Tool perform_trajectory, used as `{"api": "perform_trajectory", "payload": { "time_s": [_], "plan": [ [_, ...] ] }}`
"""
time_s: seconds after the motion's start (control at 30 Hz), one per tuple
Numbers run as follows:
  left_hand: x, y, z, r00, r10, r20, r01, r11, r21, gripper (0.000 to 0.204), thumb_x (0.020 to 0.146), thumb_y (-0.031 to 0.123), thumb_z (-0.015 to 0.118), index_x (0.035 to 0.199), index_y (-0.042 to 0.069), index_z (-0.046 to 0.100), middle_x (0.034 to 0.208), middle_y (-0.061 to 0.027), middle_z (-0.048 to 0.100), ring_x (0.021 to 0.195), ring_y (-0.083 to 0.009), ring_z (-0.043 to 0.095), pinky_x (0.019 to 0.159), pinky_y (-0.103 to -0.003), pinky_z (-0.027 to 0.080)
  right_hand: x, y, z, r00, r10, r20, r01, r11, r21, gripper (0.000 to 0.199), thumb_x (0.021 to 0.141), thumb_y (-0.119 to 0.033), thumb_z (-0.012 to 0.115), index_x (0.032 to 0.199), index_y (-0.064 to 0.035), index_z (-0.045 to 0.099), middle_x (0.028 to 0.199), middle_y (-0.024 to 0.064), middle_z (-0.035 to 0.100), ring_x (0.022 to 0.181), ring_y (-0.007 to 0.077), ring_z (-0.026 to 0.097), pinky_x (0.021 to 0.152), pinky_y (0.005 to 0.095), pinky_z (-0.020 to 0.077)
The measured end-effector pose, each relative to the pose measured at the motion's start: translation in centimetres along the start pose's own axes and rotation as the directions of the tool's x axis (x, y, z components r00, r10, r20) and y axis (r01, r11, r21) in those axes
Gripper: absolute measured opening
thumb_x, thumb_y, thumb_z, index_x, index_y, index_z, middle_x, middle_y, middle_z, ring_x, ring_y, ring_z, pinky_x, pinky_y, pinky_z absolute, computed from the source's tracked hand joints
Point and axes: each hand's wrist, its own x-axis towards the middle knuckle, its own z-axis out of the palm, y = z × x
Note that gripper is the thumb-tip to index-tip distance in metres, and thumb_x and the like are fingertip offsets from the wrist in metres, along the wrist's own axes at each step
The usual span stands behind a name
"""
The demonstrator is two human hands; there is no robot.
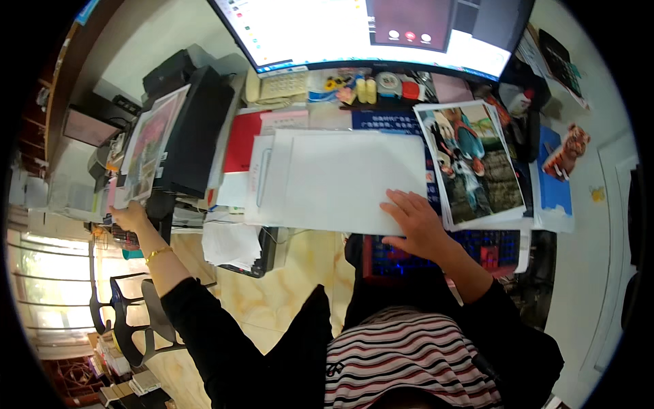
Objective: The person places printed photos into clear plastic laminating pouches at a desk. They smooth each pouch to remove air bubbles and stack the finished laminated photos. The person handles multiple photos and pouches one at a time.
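Observation:
At the far left my left hand (131, 217), with a gold bracelet at the wrist, is closed at the near edge of a glossy picture sheet (153, 146). That sheet has pink and green tones and leans along a black printer (194, 129); the fingertips are partly hidden. On the desk in front of me, my right hand (417, 226) lies flat with fingers spread on the right near corner of a stack of white sheets (340, 180). Just right of it is a pile of printed photos (477, 170), the top one showing people in colourful clothes.
A lit monitor (409, 34) stands at the back, with a telephone (283, 86) and small items below it. A backlit keyboard (487, 249) sits partly under the photos. Loose white papers (231, 242) lie at the desk's left front, and a tiger cutout (567, 153) at right.

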Motion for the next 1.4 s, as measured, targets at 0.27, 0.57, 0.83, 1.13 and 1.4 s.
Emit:
{"api": "perform_trajectory", "payload": {
  "time_s": [0.27, 0.57, 0.83, 1.13, 1.4],
  "plan": [
    [-25.0, 11.8, -11.6, 0.541, 0.781, 0.313, -0.330, 0.540, -0.774, 0.038, 0.076, 0.001, 0.063, 0.114, 0.005, 0.058, 0.118, -0.0122, 0.055, 0.117, -0.0325, 0.046, 0.103, -0.044, 0.032, -0.2, 1.2, -0.7, 0.995, -0.082, 0.050, 0.078, 0.993, 0.090, 0.033, 0.065, -0.020, 0.077, 0.091, -0.0058, 0.061, 0.118, 0.0146, 0.058, 0.104, 0.0311, 0.055, 0.087, 0.0413, 0.0434],
    [-40.4, 20.2, -14.3, 0.047, 0.937, 0.347, -0.489, 0.325, -0.809, 0.058, 0.067, 0.017, 0.076, 0.121, 0.014, 0.055, 0.129, -0.0101, 0.051, 0.123, -0.0334, 0.044, 0.102, -0.042, 0.036, -2.7, 2.1, -3.2, 0.974, -0.089, 0.208, 0.103, 0.993, -0.057, 0.049, 0.066, -0.022, 0.078, 0.107, -0.0064, 0.057, 0.122, 0.0144, 0.055, 0.111, 0.0307, 0.052, 0.096, 0.0418, 0.0382],
    [-39.1, 22.0, -14.0, -0.039, 0.893, 0.448, -0.448, 0.385, -0.807, 0.041, 0.070, 0.014, 0.074, 0.110, 0.013, 0.063, 0.121, -0.0085, 0.058, 0.107, -0.0281, 0.057, 0.089, -0.036, 0.047, -5.2, 2.3, -4.7, 0.997, -0.031, 0.076, 0.043, 0.987, -0.156, 0.043, 0.062, -0.017, 0.080, 0.095, -0.0049, 0.056, 0.101, 0.0107, 0.057, 0.099, 0.0280, 0.055, 0.089, 0.0397, 0.0402],
    [-39.8, 20.4, -12.1, 0.197, 0.622, 0.758, 0.209, 0.729, -0.652, 0.020, 0.078, 0.017, 0.073, 0.082, -0.001, 0.066, 0.072, -0.0051, 0.064, 0.061, -0.0084, 0.054, 0.056, -0.023, 0.044, -6.3, 1.2, -1.4, 0.959, 0.242, -0.145, -0.182, 0.924, 0.337, 0.034, 0.075, -0.017, 0.070, 0.101, -0.0019, 0.053, 0.098, 0.0165, 0.056, 0.093, 0.0333, 0.057, 0.082, 0.0406, 0.0457],
    [-39.3, 19.8, -11.7, 0.120, 0.626, 0.771, 0.402, 0.679, -0.614, 0.020, 0.081, 0.017, 0.072, 0.075, 0.002, 0.061, 0.068, 0.0030, 0.057, 0.061, -0.0040, 0.046, 0.053, -0.020, 0.038, -5.0, 0.3, -0.9, 0.880, 0.429, -0.205, -0.227, 0.758, 0.611, 0.051, 0.080, -0.023, 0.068, 0.118, 0.0020, 0.046, 0.107, 0.0216, 0.053, 0.098, 0.0358, 0.056, 0.086, 0.0412, 0.0457]
  ]
}}
